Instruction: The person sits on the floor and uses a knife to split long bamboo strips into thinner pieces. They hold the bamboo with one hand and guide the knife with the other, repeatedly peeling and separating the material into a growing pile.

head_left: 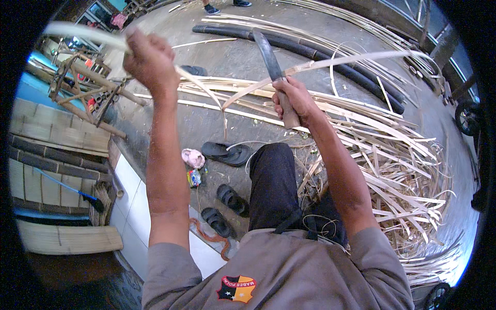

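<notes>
My left hand point(152, 62), raised at the upper left, is closed around a pale bamboo strip point(199, 85), whose far end is smeared by motion. In my right hand point(297, 101) is a machete point(267, 54), its dark blade pointing up and away and its wooden handle point(290, 116) showing below my fist. A second bamboo strip point(330, 61) crosses by the base of the blade at my fingers and arcs to the right. Both strips meet in a fork between my hands, with a short tail hanging down. Whether my right fingers also pinch the strip is unclear.
A heap of bamboo strips point(398, 181) spreads over the floor at right. Dark bamboo poles point(310, 51) lie beyond. Black sandals point(227, 153) and a pink item point(193, 158) are near my knee. A wooden rack point(85, 85) and bamboo panels point(62, 126) stand at left.
</notes>
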Tool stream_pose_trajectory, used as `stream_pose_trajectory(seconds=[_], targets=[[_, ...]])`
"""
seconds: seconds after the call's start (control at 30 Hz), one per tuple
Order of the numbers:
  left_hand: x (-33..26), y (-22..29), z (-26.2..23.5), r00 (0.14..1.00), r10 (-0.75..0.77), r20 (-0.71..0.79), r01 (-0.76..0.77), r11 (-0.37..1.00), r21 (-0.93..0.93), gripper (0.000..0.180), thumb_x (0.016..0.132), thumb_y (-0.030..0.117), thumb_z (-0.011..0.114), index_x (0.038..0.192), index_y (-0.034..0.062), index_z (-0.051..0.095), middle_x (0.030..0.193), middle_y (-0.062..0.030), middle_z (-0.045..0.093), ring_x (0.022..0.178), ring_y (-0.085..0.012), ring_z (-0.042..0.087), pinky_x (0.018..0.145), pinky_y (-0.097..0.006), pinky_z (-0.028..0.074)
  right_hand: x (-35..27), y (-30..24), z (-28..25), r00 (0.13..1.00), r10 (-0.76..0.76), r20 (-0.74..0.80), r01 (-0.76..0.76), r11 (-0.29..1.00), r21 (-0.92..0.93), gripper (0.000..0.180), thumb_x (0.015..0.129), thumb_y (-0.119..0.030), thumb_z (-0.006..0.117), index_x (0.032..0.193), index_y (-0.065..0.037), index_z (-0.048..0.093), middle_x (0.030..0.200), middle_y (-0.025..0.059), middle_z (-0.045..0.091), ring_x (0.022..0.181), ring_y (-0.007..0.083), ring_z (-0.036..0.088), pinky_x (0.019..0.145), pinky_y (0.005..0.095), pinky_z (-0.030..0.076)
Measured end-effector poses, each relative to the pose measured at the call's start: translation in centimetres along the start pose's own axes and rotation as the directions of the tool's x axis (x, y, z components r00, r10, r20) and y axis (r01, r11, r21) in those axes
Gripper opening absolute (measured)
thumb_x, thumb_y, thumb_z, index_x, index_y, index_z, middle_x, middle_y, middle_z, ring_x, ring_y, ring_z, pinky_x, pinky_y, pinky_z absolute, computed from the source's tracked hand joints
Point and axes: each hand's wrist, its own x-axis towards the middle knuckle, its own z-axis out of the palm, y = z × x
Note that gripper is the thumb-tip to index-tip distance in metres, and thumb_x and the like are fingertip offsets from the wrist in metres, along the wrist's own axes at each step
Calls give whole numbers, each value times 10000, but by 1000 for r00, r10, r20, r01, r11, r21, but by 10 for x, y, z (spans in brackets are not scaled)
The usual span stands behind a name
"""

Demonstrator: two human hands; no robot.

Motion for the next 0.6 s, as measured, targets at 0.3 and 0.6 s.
stream_pose_trajectory(seconds=[0.3, 0.6], targets=[[-8, -11, 70, 941, 339, 17, -334, 918, 214, 520, 1044, 349, 532, 625, 58, 434, 565, 35, 380, 544, -59, 361, 490, -285, 281, 9, 17, 50, 985, -27, 172, 123, 809, -574, 465, 893, -227, 560, 1295, 2, 514, 706, 74, 560, 546, 171, 583, 482, 351, 502], [-73, -135, 70, 970, 17, 242, -94, 946, 311, 533, 986, 419, 581, 652, 8, 524, 502, -105, 522, 488, -218, 577, 479, -378, 404, 46, 24, 21, 998, 46, 39, -14, 803, -596, 411, 917, -252, 555, 1228, 16, 564, 723, 92, 586, 546, 194, 589, 489, 357, 525]])
